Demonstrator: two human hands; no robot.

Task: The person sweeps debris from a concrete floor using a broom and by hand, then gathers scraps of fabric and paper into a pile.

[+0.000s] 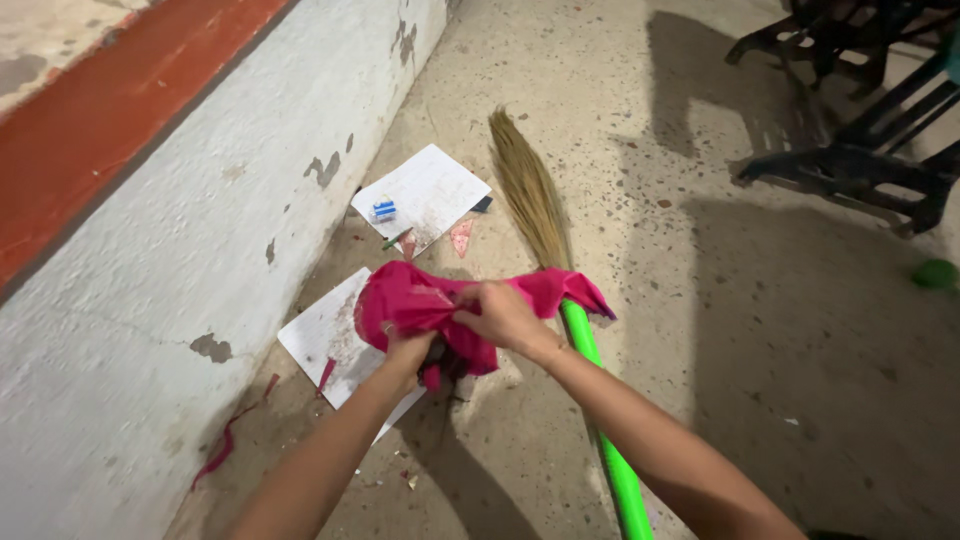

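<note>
Low over the speckled concrete floor point(700, 330), both bare hands are closed into a crumpled bright-pink plastic bag point(415, 305). The right hand point(505, 315) lies on top, fingers curled and pinching a fold of the pink film near its middle. The left hand point(408, 350) grips the bag from beneath, its fingers mostly buried in the plastic, so only the knuckles and wrist show. The bag is held just above the floor, bunched between the two hands, with one loose end trailing to the right across the top of the bright-green plastic broom handle point(610, 440).

That handle runs from the bottom edge of the view up to the bag, passing under the right forearm, and its straw-coloured grass bristle head point(530, 195) fans away beyond the bag along the floor.

Under and left of the bag lies a soiled white sheet of paper point(325, 340). A second white sheet point(425, 195) lies farther off, beside the bristles, with a small blue-and-white object point(384, 210) on it. Small pink scraps point(460, 237) lie between the sheets, and a strip of red ribbon point(225, 445) lies at the foot of the chipped white wall point(200, 250). Dark furniture legs point(850, 160) stand well apart at the upper right, with a green round thing point(936, 273) near them.
</note>
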